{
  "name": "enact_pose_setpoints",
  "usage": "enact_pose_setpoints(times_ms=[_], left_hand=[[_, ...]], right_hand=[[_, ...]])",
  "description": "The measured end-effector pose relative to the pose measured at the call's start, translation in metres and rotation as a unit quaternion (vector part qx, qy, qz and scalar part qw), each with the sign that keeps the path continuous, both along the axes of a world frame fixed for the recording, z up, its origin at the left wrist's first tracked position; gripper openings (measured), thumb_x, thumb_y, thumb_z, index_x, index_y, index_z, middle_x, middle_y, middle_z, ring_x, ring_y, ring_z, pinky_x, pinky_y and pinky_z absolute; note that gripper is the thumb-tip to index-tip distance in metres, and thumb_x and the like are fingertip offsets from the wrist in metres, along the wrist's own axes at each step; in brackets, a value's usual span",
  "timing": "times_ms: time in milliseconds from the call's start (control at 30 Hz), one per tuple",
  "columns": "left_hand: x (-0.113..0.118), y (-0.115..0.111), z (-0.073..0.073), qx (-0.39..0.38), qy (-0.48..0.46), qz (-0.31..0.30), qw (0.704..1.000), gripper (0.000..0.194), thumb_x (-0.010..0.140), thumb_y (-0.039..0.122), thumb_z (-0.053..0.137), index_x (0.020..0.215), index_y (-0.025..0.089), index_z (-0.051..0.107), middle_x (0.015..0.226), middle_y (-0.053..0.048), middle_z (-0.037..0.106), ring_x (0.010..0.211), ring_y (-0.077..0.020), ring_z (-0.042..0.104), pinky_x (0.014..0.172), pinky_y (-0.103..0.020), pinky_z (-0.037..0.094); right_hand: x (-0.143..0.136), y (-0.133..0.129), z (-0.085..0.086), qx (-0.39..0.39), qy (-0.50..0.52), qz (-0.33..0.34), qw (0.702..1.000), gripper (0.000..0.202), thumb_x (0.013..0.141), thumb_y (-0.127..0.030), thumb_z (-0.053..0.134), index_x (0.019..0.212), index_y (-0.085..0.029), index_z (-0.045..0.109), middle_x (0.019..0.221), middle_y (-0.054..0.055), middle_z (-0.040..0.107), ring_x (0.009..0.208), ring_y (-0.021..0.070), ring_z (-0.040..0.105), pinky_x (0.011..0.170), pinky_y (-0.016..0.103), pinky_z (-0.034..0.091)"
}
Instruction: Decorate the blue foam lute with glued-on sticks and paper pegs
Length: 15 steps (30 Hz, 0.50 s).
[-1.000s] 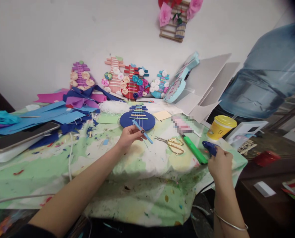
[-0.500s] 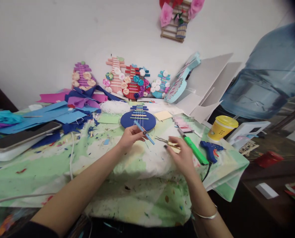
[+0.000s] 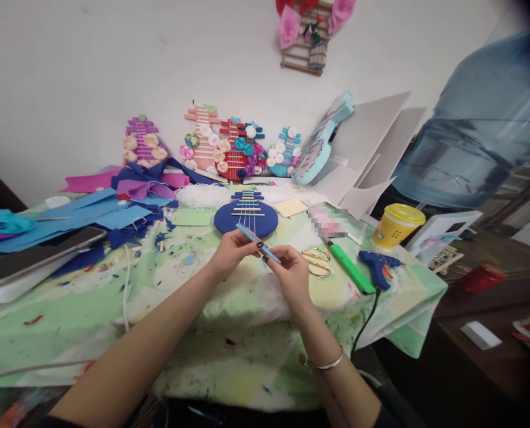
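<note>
A narrow light-blue strip (image 3: 249,233) slants between my two hands, in front of a dark-blue lute-shaped craft piece (image 3: 268,221) with pale strings and crossbars. My left hand (image 3: 233,249) pinches the strip near its upper end, thumb on top. At the lower end, my right hand (image 3: 290,270) has its thumb and fingers closed on the same strip. Gold-handled scissors (image 3: 321,271) lie on the cloth just right of my right hand, their blades hidden behind it. A small blue scrap (image 3: 189,260) rests left of my left hand.
A green utility knife (image 3: 352,268) and a blue glue gun (image 3: 377,268) lie at the right, near a yellow-lidded cup (image 3: 396,226). Blue paper sheets (image 3: 78,214) and a phone (image 3: 42,252) are at the left. Decorated lute crafts (image 3: 236,148) lean against the wall.
My right hand has let go of the scissors, which now lie on the cloth. It has moved left and taken hold of the strip's lower end. My left hand keeps its pinch.
</note>
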State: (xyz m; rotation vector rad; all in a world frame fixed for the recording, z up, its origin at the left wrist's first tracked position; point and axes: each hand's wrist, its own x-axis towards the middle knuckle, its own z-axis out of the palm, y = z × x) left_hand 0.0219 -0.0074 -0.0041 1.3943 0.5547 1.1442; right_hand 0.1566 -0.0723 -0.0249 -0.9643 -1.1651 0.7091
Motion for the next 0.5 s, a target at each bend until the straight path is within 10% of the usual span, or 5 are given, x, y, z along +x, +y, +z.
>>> enact_pose_setpoints(times_ms=[500], left_hand=[[0.0002,-0.0006,-0.0023,0.025,-0.011,-0.080,0.996,0.016,0.068,0.024,0.071,0.072,0.011,0.062,0.067,-0.004,0.063,0.062,-0.0134,0.058,0.063,-0.028,0.047]], right_hand=[[0.0043,-0.0023,-0.0082,0.017,0.043,0.027,0.999,0.016,0.067,-0.029,0.071,0.073,-0.017,0.061,0.070,0.001,0.063,0.067,0.0140,0.058,0.065,0.027,0.046]])
